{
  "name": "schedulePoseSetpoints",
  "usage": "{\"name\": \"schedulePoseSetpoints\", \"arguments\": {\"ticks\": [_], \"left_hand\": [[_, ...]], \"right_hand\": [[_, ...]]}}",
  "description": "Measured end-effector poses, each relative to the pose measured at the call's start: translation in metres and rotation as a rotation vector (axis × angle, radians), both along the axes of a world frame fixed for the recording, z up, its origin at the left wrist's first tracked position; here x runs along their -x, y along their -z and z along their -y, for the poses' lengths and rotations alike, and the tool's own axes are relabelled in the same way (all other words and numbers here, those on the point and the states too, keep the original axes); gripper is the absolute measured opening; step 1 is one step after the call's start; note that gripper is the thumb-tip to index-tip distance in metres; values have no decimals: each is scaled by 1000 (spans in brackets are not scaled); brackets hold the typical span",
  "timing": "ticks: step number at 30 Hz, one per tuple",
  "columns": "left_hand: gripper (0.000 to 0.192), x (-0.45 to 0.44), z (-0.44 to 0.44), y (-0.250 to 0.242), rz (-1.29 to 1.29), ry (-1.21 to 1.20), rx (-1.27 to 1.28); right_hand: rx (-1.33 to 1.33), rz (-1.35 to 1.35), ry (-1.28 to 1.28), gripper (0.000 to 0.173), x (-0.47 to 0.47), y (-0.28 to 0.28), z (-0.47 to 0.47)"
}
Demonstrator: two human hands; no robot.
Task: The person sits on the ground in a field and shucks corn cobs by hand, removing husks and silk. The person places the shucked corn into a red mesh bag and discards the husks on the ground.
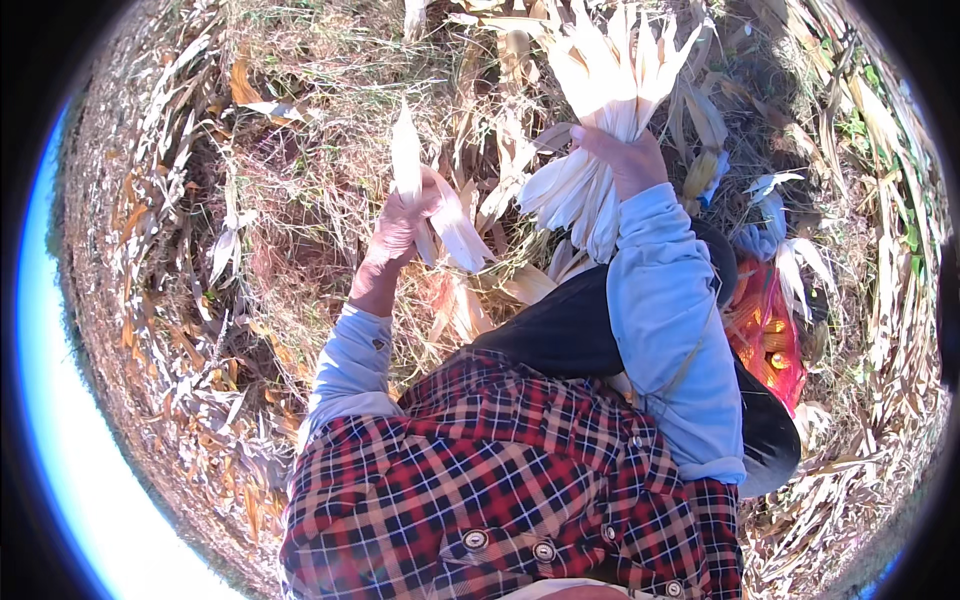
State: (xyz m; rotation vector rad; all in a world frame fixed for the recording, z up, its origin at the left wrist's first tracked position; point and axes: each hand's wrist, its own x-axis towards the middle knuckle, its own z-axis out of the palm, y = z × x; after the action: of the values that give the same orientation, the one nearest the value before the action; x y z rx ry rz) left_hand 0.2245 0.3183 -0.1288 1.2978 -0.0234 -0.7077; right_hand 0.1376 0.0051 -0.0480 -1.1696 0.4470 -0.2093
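Observation:
My right hand [628, 159] grips a thick bundle of pale dried corn husks [611, 109]. Its tips fan out above the fist, and more husk ends hang below. To the left, my left hand [409, 214] holds a few loose husks [406, 150]; one points up and a broad one [459, 225] droops to the right. The two hands are apart, both over the dry ground in front of my bent leg [559, 326]. Part of each palm is hidden by the husks.
A red mesh bag [765, 337] with yellow-orange corn ears lies right of my leg. Near it are loose husks [802, 270] and a bluish cloth-like item [757, 241]. Dry grass and straw [300, 187] cover the ground; dried corn stalks [874, 127] lie along the right.

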Motion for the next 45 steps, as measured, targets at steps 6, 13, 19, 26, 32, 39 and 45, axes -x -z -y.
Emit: {"name": "schedulePoseSetpoints", "arguments": {"ticks": [6, 13, 19, 26, 32, 39, 45], "left_hand": [[60, 4, 60, -63, 325, -204, 156], [39, -14, 122, -68, 234, -13, 220], [31, -41, 133, -91, 194, 225, 301], [25, -11, 164, -106, 494, 172, -133], [24, -4, 192, -55, 763, -143, 42], [30, 15, 200, -98, 347, -349, 189], [37, 0, 172, -116, 663, -182, -28]], "right_hand": [[13, -30, -112, 23, 4, 4, -7], [-115, 22, -228, 23, 3, 5, -6], [-129, 17, -285, 26, 1, 0, -3], [-106, 1, -261, 39, 1, -4, -8], [-133, 156, -159, 46, 4, -14, -19], [-95, 60, 4, 22, 7, -7, -10], [-106, 89, 168, 22, 5, 1, -7]]}}
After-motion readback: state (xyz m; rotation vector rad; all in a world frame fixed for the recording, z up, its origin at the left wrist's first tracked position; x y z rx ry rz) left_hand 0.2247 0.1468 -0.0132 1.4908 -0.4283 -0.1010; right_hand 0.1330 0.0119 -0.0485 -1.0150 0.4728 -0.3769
